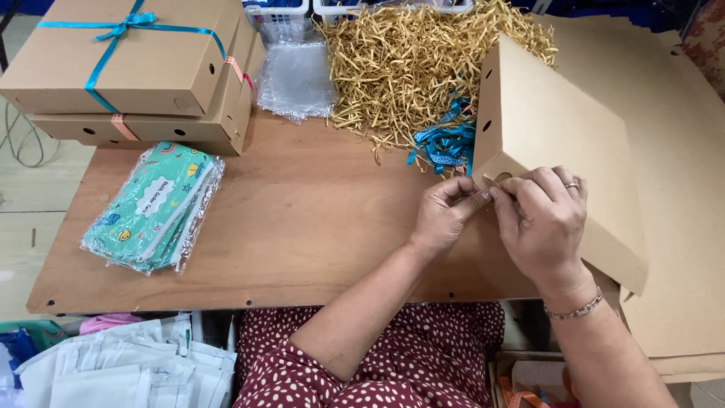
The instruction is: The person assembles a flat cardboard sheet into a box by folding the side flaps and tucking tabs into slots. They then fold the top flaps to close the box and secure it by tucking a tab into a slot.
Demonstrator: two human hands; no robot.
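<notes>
- I see left hand (pixel 445 215) fingers pinched on the near corner of the cardboard box (pixel 555 143).
- Right hand (pixel 544 219) fingers grip the same corner.
- Box tilted on the surface (pixel 302 219).

A single head-worn camera looks steeply down from close above the wooden tabletop (pixel 302 219), facing away from the wearer, whose lap lies at 6 o'clock.
</notes>
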